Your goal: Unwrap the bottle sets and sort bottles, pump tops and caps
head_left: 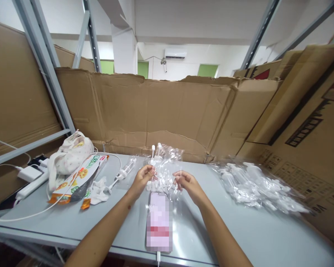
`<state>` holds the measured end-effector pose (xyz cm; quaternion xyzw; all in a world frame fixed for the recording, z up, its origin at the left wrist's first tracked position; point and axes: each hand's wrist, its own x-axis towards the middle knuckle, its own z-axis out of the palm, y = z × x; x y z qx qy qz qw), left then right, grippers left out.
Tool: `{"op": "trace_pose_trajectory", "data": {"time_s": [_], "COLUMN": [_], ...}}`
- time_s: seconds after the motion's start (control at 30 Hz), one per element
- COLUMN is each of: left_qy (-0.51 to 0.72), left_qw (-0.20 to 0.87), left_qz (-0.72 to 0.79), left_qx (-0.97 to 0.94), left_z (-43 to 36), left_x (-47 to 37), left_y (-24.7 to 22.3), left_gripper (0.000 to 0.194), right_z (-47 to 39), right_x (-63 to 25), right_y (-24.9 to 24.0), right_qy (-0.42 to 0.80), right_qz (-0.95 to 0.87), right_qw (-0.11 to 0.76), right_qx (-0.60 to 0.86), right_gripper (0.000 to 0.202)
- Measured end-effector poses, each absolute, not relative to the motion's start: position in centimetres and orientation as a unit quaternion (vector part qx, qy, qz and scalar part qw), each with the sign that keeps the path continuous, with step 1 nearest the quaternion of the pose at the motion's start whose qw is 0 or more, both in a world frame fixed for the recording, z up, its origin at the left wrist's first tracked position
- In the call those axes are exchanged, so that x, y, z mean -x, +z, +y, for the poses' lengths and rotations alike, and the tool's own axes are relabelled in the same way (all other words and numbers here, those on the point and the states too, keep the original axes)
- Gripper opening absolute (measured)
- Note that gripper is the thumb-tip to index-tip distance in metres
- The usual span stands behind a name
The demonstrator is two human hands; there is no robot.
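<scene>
A clear plastic bag point(172, 157) with small white plastic pieces point(161, 181) in or behind it is between my hands, above the grey table. My left hand point(144, 178) pinches the bag's left side, its thumb and fingers close together. At the opposite side my right hand point(187, 184) has its fingertips closed on the thin film. Two white stems with caps point(153, 150) stick up behind my left fingers. Glare on the film blurs which pieces lie inside. Just below, a phone point(159, 218) lies flat with a cable plugged into its near end.
On the right lies a clear bag of white plastic parts point(250, 181). To the left are a syringe-like item point(124, 173), crumpled tissue point(98, 191), a snack packet point(80, 178), a white cloth pouch point(72, 152) and a power strip point(32, 185). Cardboard point(161, 111) walls the back.
</scene>
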<state>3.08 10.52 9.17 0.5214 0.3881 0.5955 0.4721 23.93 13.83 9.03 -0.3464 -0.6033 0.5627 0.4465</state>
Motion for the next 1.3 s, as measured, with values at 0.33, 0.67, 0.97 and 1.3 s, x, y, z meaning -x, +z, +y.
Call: {"op": "trace_pose_trajectory", "data": {"time_s": [0.33,0.67,0.97,1.3], "left_qy": [0.656,0.594,0.589,0.591], "left_qw": [0.399,0.424,0.422,0.423], "left_qz": [0.423,0.437,0.438,0.441], "left_qx": [-0.481,-0.526,-0.532,-0.527], "left_z": [11.0,10.7,10.8,10.8], "left_x": [-2.4,-3.2,-3.2,-3.4], "left_y": [9.1,8.9,8.7,8.7], "left_gripper": [0.026,0.026,0.026,0.029], "right_z": [12.5,13.6,13.3,14.0], "right_x": [-23.0,-23.3,-23.3,-23.6], "right_y": [9.2,8.8,9.1,8.7], "right_qy": [0.586,0.547,0.558,0.526], "right_qz": [-0.685,-0.627,-0.631,-0.589], "right_qw": [0.307,0.421,0.409,0.499], "right_qx": [0.306,0.361,0.352,0.356], "right_gripper": [0.034,0.03,0.028,0.028]}}
